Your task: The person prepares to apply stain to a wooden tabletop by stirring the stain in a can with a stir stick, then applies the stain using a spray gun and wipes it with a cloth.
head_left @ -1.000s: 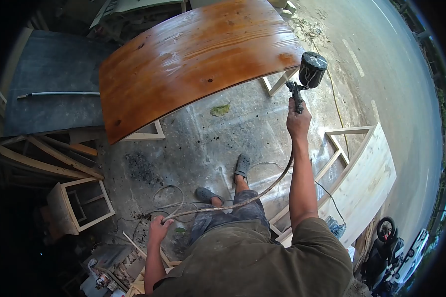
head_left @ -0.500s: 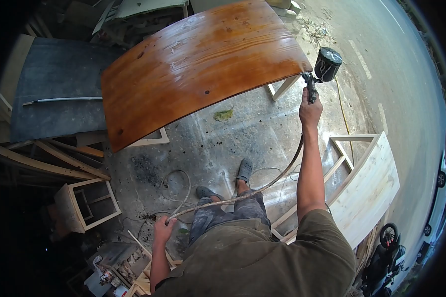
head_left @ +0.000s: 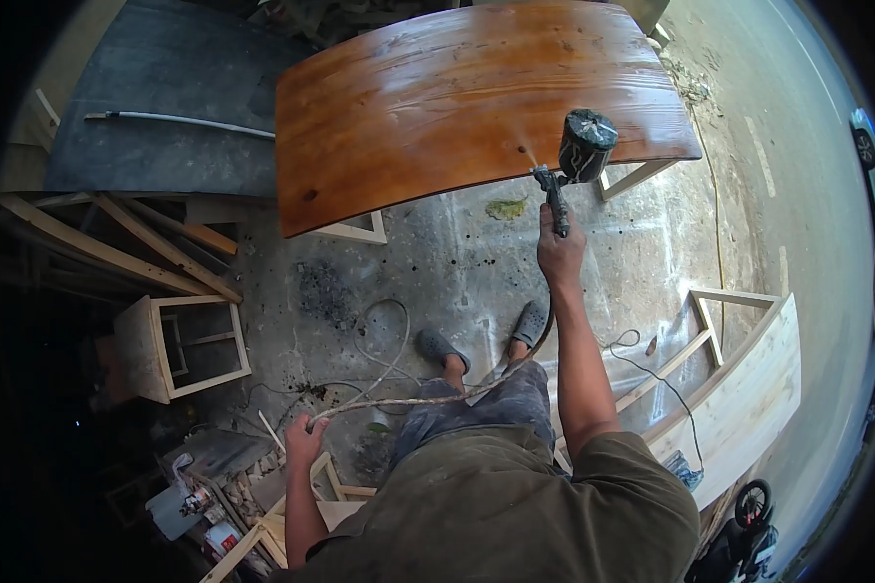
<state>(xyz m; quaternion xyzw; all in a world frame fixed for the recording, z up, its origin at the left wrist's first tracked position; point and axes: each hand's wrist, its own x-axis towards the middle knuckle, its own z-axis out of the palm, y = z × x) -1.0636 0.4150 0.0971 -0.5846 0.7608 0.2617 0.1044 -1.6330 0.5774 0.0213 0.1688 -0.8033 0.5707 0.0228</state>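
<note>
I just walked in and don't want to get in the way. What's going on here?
A person's right hand holds a spray gun near the front edge of a glossy brown wooden panel, and a faint mist shows at its tip. The left hand grips the hose, keeping it off the floor. A pale wooden panel is off to the right.

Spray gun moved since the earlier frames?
Yes, the spray gun moved left along the varnished wooden tabletop, from its near right corner to close by the dark knot.
</note>
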